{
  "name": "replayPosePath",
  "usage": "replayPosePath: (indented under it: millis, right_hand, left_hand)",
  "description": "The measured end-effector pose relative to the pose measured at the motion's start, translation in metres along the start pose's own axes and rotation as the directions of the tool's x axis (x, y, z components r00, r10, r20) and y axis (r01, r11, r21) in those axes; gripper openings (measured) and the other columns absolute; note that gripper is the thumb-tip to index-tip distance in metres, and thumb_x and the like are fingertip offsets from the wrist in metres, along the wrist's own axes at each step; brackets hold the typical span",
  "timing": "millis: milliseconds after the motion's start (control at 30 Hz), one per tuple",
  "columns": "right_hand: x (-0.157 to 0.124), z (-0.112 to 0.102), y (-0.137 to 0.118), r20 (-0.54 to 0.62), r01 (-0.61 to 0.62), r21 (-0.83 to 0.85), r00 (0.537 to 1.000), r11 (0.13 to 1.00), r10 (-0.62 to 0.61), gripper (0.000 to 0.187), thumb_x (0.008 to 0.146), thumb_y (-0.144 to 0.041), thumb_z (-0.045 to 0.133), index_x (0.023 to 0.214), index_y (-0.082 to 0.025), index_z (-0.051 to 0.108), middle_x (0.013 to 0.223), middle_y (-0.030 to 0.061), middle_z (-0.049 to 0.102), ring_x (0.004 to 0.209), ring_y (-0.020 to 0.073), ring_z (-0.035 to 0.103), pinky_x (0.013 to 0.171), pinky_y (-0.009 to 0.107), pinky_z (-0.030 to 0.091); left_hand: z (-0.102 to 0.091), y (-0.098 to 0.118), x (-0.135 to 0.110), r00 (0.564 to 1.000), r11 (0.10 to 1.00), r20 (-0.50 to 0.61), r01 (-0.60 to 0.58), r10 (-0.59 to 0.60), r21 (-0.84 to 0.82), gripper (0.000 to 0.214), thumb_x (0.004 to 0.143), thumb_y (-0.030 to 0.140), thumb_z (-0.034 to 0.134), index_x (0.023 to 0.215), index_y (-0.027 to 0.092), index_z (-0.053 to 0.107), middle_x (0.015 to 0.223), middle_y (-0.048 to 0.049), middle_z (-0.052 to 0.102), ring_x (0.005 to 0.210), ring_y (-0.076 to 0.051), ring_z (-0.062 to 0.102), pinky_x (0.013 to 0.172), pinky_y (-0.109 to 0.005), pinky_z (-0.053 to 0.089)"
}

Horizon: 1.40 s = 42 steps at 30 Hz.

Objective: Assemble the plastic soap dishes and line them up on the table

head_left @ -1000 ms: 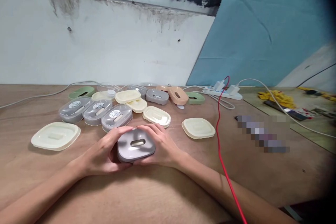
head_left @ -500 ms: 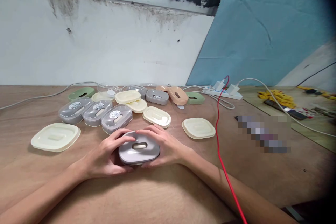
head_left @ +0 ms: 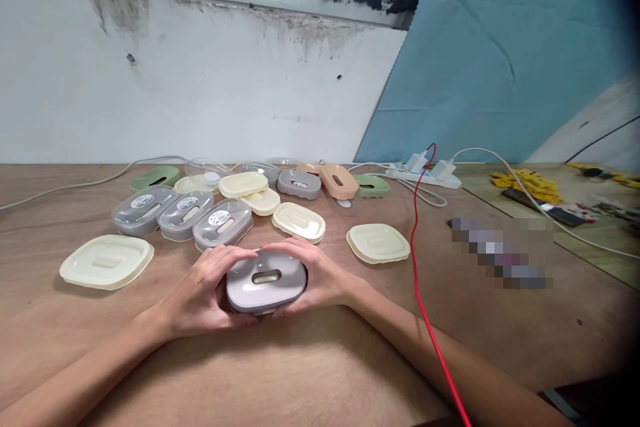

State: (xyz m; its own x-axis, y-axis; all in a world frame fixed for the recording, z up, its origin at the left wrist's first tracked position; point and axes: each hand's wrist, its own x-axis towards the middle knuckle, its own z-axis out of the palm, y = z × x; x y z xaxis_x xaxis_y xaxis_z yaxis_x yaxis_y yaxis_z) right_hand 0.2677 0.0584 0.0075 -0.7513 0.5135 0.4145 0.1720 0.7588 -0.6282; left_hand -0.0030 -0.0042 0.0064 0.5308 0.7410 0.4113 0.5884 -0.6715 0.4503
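Note:
A grey oval box with a slotted lid (head_left: 290, 280) is gripped from both sides near the table's front. My left hand (head_left: 213, 290) curves round its left end, thumb at the lower front edge and fingers along the far rim. Round the right end wraps my right hand (head_left: 313, 273), its fingers over the far edge and thumb below. Through the lid's slot a cream-coloured part shows. Just beyond stand several grey boxes under clear covers with round stickers, the nearest clear-covered box (head_left: 235, 228) close behind my fingers. The underside of the held box is hidden.
Cream trays lie to the left (head_left: 107, 260) and right (head_left: 379, 243). Green and peach lids (head_left: 340, 181) sit farther back. A red cable (head_left: 417, 280) crosses over my right forearm; a white power strip (head_left: 445, 180) with chargers lies behind. A blurred-out object is at right.
My fingers have shifted outward along the box's far rim, so more of its lid shows. The box has turned very slightly; the other things stay where they were.

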Motion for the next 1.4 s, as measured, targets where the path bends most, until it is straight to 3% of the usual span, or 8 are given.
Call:
replayPosePath:
  millis: [333,533,700,900,1067,1200,1333,1400]
  right_hand:
    - [-0.001,-0.002,-0.004,0.022,-0.029,-0.061,0.999,0.998,0.031,0.093,0.064,-0.052,0.095,0.143,-0.023,0.055,0.125,0.0116,0.069,0.113,0.0294,0.065,0.099,0.045,0.054]
    - [-0.001,-0.001,-0.008,0.128,-0.003,-0.257,0.991,0.966,0.037,0.093,0.072,-0.055,0.089,0.150,-0.023,0.050,0.134,0.0148,0.064,0.121,0.0328,0.058,0.106,0.052,0.049]
    - [-0.002,0.003,-0.012,0.138,-0.012,-0.348,0.988,0.937,0.064,0.099,0.079,-0.059,0.084,0.159,-0.023,0.038,0.143,0.0175,0.056,0.128,0.0343,0.053,0.111,0.054,0.046]
    - [-0.002,0.004,-0.012,0.162,0.015,-0.448,0.985,0.894,0.064,0.095,0.086,-0.066,0.073,0.162,-0.023,0.035,0.146,0.0190,0.053,0.130,0.0353,0.052,0.113,0.054,0.043]
    - [0.000,0.000,-0.011,0.177,0.050,-0.416,0.984,0.908,0.027,0.100,0.084,-0.077,0.068,0.162,-0.023,0.034,0.150,0.0176,0.053,0.136,0.0353,0.050,0.115,0.052,0.039]
    - [-0.002,-0.028,0.006,-0.094,-0.154,-0.543,0.988,0.826,0.123,0.056,0.103,-0.063,0.050,0.139,-0.021,0.059,0.147,0.0168,0.057,0.134,0.0333,0.052,0.112,0.051,0.039]
    - [-0.018,-0.072,0.039,-0.377,-0.545,-0.643,0.837,0.538,0.396,0.042,0.110,-0.042,0.036,0.112,-0.019,0.071,0.138,0.0183,0.061,0.130,0.0356,0.054,0.109,0.055,0.037]
    - [-0.028,-0.088,0.054,-0.395,-0.589,-0.628,0.804,0.508,0.444,0.041,0.109,-0.036,0.037,0.105,-0.018,0.074,0.128,0.0188,0.067,0.122,0.0358,0.060,0.105,0.054,0.039]
  left_hand:
    - [-0.004,0.002,0.001,1.000,0.999,0.007,-0.013,0.012,0.049,0.084,0.074,0.049,0.087,0.144,0.024,0.047,0.131,-0.0116,0.068,0.109,-0.030,0.067,0.093,-0.042,0.054]
    - [-0.004,0.002,-0.001,0.998,0.989,0.028,-0.051,0.048,0.141,0.082,0.074,0.043,0.086,0.146,0.024,0.051,0.144,-0.0162,0.058,0.129,-0.037,0.059,0.106,-0.050,0.053]
    - [0.000,-0.004,-0.006,0.988,0.977,0.038,-0.151,0.147,0.151,0.083,0.088,0.032,0.074,0.161,0.021,0.035,0.161,-0.0208,0.043,0.145,-0.038,0.048,0.114,-0.054,0.051]
    - [-0.001,-0.006,-0.005,0.959,0.940,0.192,-0.251,0.209,0.230,0.057,0.101,0.023,0.059,0.156,0.025,0.046,0.169,-0.0168,0.033,0.156,-0.040,0.031,0.119,-0.062,0.045]
    - [-0.006,-0.005,-0.004,0.943,0.919,0.275,-0.267,0.188,0.290,0.053,0.103,0.030,0.058,0.155,0.031,0.049,0.169,-0.0159,0.032,0.154,-0.042,0.035,0.117,-0.064,0.047]
    - [-0.007,-0.002,-0.005,0.949,0.909,0.260,-0.261,0.179,0.326,0.055,0.104,0.025,0.053,0.158,0.034,0.045,0.172,-0.0155,0.028,0.152,-0.042,0.039,0.114,-0.063,0.049]
    - [-0.006,-0.001,-0.004,0.955,0.914,0.241,-0.245,0.170,0.323,0.052,0.106,0.024,0.051,0.157,0.032,0.047,0.171,-0.0155,0.029,0.153,-0.041,0.038,0.115,-0.062,0.049]
    - [-0.005,-0.003,-0.004,0.960,0.916,0.226,-0.232,0.163,0.327,0.051,0.106,0.025,0.051,0.156,0.032,0.047,0.172,-0.0149,0.029,0.153,-0.040,0.038,0.115,-0.063,0.049]
